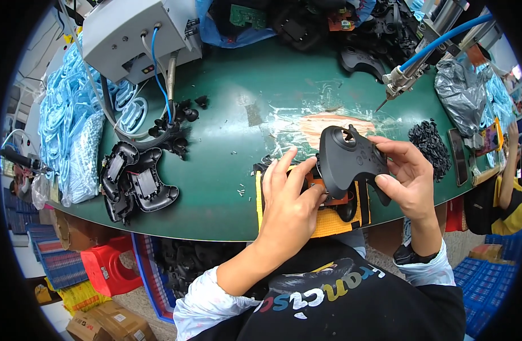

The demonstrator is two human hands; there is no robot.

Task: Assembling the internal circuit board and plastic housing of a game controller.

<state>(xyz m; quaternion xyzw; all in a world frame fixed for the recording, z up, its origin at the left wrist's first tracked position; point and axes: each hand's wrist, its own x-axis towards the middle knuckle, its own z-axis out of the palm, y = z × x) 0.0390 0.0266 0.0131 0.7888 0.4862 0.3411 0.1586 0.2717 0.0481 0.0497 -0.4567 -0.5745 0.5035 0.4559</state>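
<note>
A black game controller front shell [347, 162] is tilted up in my right hand [410, 179], thumb and fingers closed on its right side. Under it, an opened controller half [347, 210] with an orange-brown circuit board [333, 200] rests on a yellow and black pad [329, 226] at the table's near edge. My left hand [292, 199] is bent over the left side of that half, thumb and index finger closed on it beside the board. The hand hides that side of the half, and the shell covers part of the board.
Several black controller shells [153, 187] lie at the left of the green table [215, 213], near small black parts [184, 113]. A grey machine box [139, 42] stands behind them. At right, a screwdriver head [394, 85] hangs above the table; a black parts pile [430, 149] and phone [457, 156] lie beyond.
</note>
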